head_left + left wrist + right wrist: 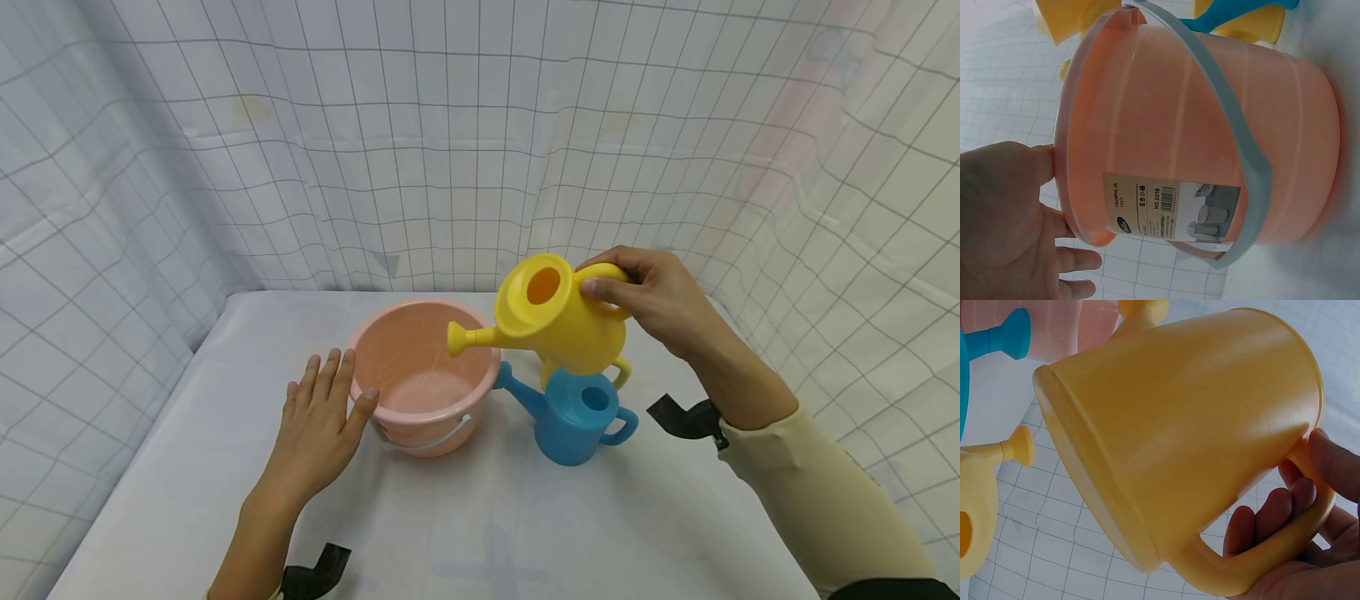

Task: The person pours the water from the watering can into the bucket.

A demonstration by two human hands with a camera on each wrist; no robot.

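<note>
My right hand (660, 300) grips the handle of a yellow watering can (585, 333), its fingers curled through the loop in the right wrist view. The can is raised and tilted, its spout reaching left over the rim of a pink bucket (427, 433). My left hand (318, 425) is at the bucket's left side with straight, spread fingers, thumb and index finger at the rim. Below the raised can, a blue watering can (573, 429) stands upright, its spout beside the bucket. A second yellow watering can (975, 512) is behind the blue one, mostly hidden in the head view.
The things stand on a table (495, 517) with a white cover. White grid-patterned curtains (450, 150) hang at the back and on both sides. The bucket's grey handle (1235, 125) hangs down its near side, next to a paper label (1166, 206).
</note>
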